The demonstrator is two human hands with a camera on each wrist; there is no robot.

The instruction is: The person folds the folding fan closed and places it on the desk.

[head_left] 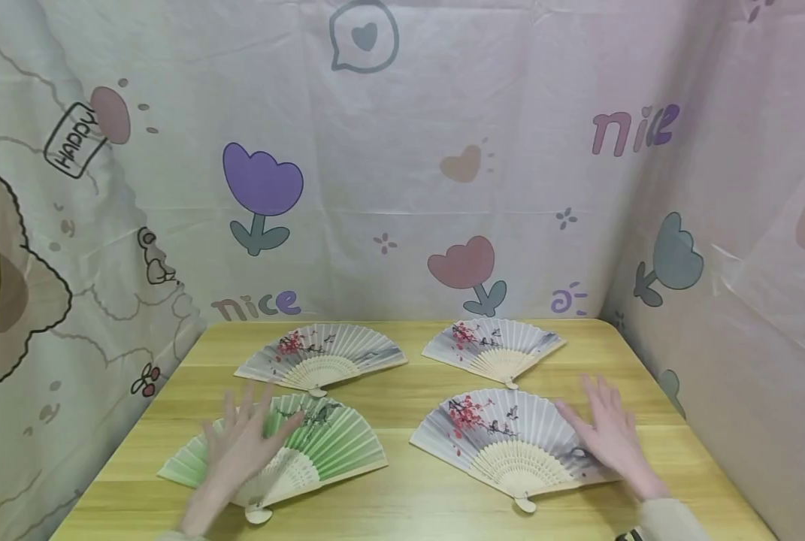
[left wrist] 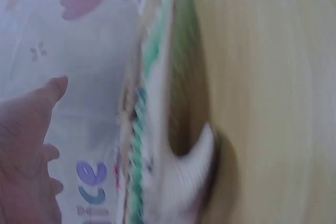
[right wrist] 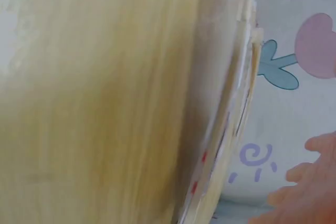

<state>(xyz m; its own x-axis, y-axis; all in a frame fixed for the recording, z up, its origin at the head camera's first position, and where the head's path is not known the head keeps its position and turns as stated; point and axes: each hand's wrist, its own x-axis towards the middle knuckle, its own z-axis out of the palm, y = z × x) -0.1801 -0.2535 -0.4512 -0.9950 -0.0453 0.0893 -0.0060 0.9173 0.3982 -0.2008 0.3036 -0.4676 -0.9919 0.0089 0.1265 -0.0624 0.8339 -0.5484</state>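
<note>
A green folding fan (head_left: 348, 443) lies spread at the front left of the table. My left hand (head_left: 240, 443) is over its left part with fingers spread, holding nothing; in the left wrist view the hand (left wrist: 26, 156) appears apart from the fan (left wrist: 157, 129), seen edge-on. At the front right a grey fan with red blossoms (head_left: 503, 436) lies spread. Over its right end is my right hand (head_left: 608, 432), fingers extended and nothing gripped. The right wrist view has that hand (right wrist: 307, 187) at the lower right, apart from the fan's edge (right wrist: 226, 124).
Two more spread grey fans lie behind, one at the back left (head_left: 328, 357) and one at the back right (head_left: 497, 346). All are on a wooden table (head_left: 402, 511). A patterned cloth (head_left: 388, 180) hangs behind it and at both sides.
</note>
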